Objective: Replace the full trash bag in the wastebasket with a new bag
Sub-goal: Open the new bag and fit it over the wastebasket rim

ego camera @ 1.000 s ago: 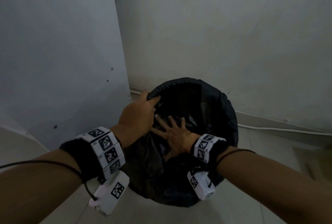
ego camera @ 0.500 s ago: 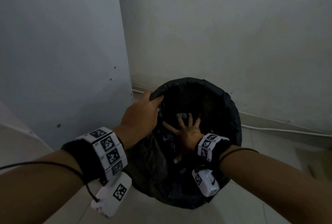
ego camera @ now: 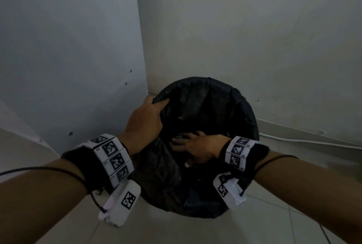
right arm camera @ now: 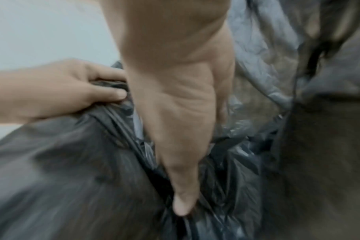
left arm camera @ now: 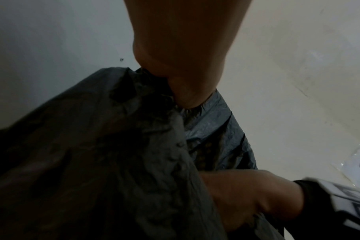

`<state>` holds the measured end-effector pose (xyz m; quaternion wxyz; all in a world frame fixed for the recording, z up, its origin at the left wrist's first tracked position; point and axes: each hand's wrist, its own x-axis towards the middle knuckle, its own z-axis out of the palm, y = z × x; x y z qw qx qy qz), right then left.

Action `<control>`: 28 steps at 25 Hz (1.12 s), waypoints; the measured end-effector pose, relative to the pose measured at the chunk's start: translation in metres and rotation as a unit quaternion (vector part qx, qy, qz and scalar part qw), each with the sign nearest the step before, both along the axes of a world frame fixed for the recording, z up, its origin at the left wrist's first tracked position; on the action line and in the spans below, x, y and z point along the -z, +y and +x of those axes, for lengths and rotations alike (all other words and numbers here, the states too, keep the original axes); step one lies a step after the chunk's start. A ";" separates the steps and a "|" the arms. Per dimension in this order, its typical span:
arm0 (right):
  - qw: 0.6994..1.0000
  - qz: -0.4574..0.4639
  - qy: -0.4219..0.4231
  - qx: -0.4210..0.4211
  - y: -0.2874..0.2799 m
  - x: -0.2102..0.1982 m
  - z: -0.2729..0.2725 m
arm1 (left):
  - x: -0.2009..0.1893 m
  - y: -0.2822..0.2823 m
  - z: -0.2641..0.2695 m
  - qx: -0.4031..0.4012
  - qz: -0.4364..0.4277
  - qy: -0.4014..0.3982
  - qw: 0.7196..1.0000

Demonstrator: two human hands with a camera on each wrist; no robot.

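Observation:
A round wastebasket stands on the floor in a room corner, lined and draped with a black trash bag. My left hand grips the bag's edge over the basket's left rim, thumb inside and fingers outside. In the left wrist view the left hand pinches bunched plastic. My right hand is inside the bag's mouth, fingers straight, pressing the plastic against the near left wall. The right wrist view shows the right hand flat on the bag, with the left hand holding the edge beside it.
A grey panel stands close on the left and a pale wall behind the basket. A thin white cable runs along the wall's base. Light floor tiles lie in front and to the right.
My right hand has swung from reaching toward the basket's middle to pointing left and pressing the bag's near left side. My left hand has kept its grip on the rim.

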<state>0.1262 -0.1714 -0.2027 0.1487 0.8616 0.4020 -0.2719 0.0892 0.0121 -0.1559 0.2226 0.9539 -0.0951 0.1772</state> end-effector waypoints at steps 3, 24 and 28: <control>0.995 -0.022 0.096 0.027 -0.003 -0.005 -0.005 | 0.003 0.006 0.004 -0.019 -0.026 0.010 0.999; 0.925 0.285 -0.222 0.123 -0.109 -0.027 0.009 | 0.016 -0.045 0.042 -0.054 -0.086 -0.082 0.991; 0.845 0.429 -0.254 0.194 -0.122 -0.009 -0.013 | 0.046 -0.089 0.008 0.096 0.005 -0.111 0.989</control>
